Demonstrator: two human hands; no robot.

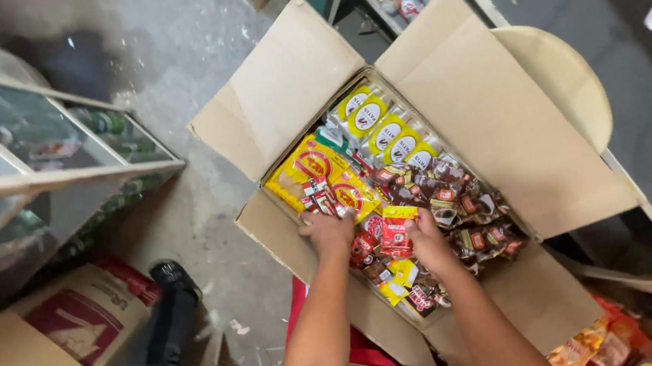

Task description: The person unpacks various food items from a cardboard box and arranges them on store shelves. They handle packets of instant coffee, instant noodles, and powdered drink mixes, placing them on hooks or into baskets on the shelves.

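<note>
While both hands sit inside the open cardboard box [447, 106] | left hand [329, 231] curled over small red sachets [319, 198] | right hand [428, 243] gripping a red-yellow packet [397, 230] mid-box | yellow packs [316, 164] just behind | glass cabinet [26, 170] off left

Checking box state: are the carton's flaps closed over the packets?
No, the cardboard box has its flaps folded out, and both the left hand and right hand reach into the exposed snack packets.

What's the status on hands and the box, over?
Both hands in open cardboard box. Left hand on packets at near edge. Right hand beside red-yellow sachet; grip unclear. Nothing obstructing.
</note>
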